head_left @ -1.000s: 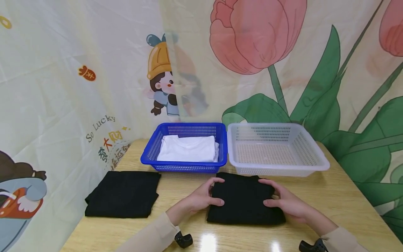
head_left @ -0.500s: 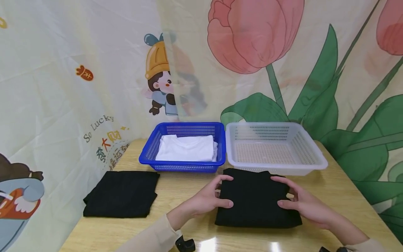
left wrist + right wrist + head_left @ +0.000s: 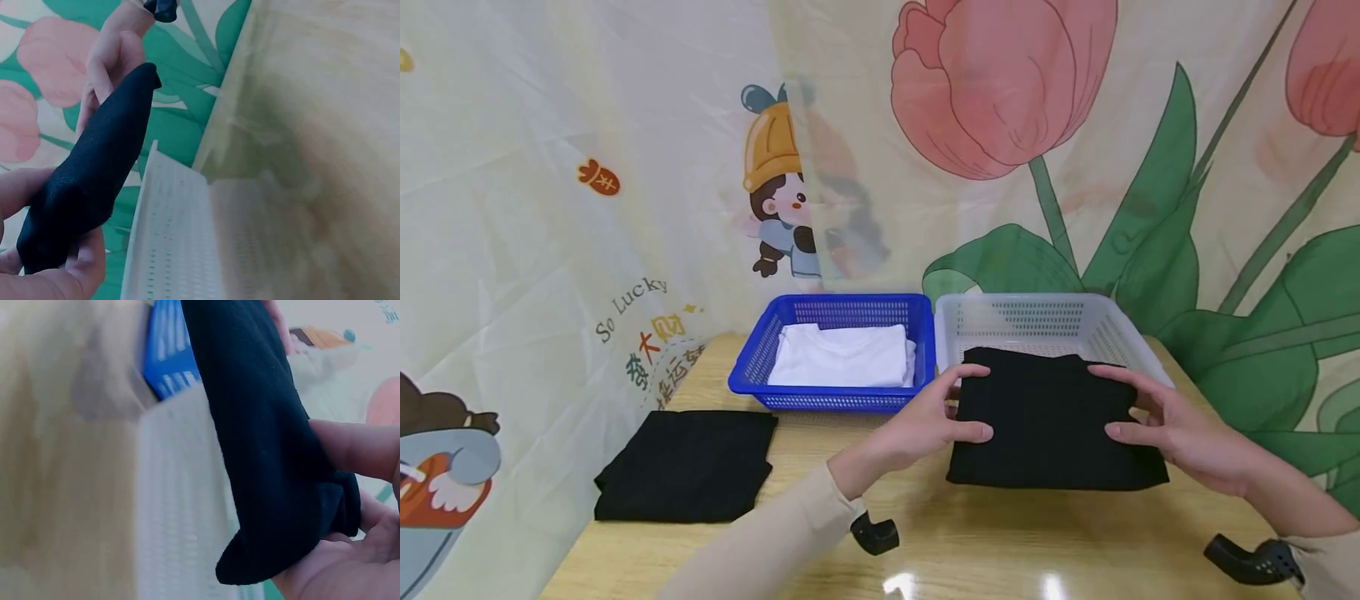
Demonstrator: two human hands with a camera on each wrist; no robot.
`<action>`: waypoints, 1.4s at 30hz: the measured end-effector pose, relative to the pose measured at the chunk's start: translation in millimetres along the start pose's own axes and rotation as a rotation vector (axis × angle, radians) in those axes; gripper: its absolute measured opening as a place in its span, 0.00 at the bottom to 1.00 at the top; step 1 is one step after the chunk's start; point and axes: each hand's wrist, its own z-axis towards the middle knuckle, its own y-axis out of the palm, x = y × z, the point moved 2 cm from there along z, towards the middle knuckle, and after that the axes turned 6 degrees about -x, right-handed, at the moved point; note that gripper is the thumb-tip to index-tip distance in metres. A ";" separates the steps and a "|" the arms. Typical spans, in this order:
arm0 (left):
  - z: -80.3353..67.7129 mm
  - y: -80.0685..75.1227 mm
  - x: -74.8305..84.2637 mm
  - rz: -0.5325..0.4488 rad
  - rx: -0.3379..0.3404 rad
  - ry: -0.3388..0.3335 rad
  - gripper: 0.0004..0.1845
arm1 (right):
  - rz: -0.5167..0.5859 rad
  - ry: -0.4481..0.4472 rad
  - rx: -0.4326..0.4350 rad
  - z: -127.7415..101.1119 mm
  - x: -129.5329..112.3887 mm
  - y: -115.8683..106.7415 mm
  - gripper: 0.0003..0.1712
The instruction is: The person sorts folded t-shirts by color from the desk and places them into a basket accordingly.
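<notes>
We hold the folded black garment (image 3: 1051, 421) right of centre in the frame, lifted off the table (image 3: 850, 467) at the white basket (image 3: 1105, 325) — left hand (image 3: 925, 429) and right hand (image 3: 1180, 433) each pinching a side edge. Soft, light cloth, likely to sag or unfold; the two side edges seem the safest hold.

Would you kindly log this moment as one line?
left hand: grips folded black cloth | right hand: grips it | cloth: raised over white basket

black folded cloth (image 3: 1048, 421) lifted, over white basket (image 3: 1120, 333)
</notes>
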 end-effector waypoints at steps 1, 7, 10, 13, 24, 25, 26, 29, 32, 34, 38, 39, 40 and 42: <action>6.4 -1.3 2.6 0.013 0.015 0.002 0.39 | -0.013 0.008 0.009 2.9 -2.2 -6.2 0.45; 48.7 -9.9 13.1 0.033 0.144 0.059 0.38 | -0.059 -0.013 0.116 29.6 -10.5 -40.3 0.45; 68.6 -14.1 15.1 0.032 0.202 0.069 0.38 | -0.059 -0.014 0.150 45.0 -9.2 -53.2 0.45; 85.6 -18.4 16.1 0.040 0.247 0.059 0.37 | -0.074 -0.013 0.157 59.3 -6.7 -64.2 0.45; 130.0 -37.9 4.4 0.025 0.289 0.022 0.37 | -0.126 0.025 0.155 98.0 4.2 -87.5 0.45; 132.5 -38.4 2.5 0.022 0.293 0.016 0.37 | -0.126 0.030 0.155 100.0 6.3 -87.7 0.45; 134.9 -38.6 0.5 0.021 0.295 0.010 0.37 | -0.126 0.036 0.155 101.8 9.1 -87.9 0.45; 141.4 -37.3 -4.8 0.027 0.307 -0.002 0.37 | -0.125 0.058 0.158 106.1 17.7 -87.4 0.47; 147.1 -35.3 -10.7 0.050 0.317 -0.010 0.38 | -0.145 0.082 0.164 110.1 27.7 -85.8 0.50; 150.1 -34.4 -14.8 0.059 0.323 -0.017 0.38 | -0.161 0.085 0.169 113.5 35.2 -84.6 0.51; 154.4 -33.4 -20.8 0.065 0.345 -0.038 0.39 | -0.170 0.093 0.168 121.7 48.9 -83.3 0.52; 155.2 -32.6 -21.6 0.067 0.353 -0.047 0.39 | -0.169 0.094 0.168 123.5 51.3 -83.1 0.51; 155.9 -31.6 -22.1 0.070 0.362 -0.055 0.39 | -0.167 0.096 0.167 125.0 53.4 -83.1 0.51; 156.8 -29.0 -21.7 0.076 0.377 -0.070 0.38 | -0.166 0.095 0.167 127.8 56.9 -83.8 0.51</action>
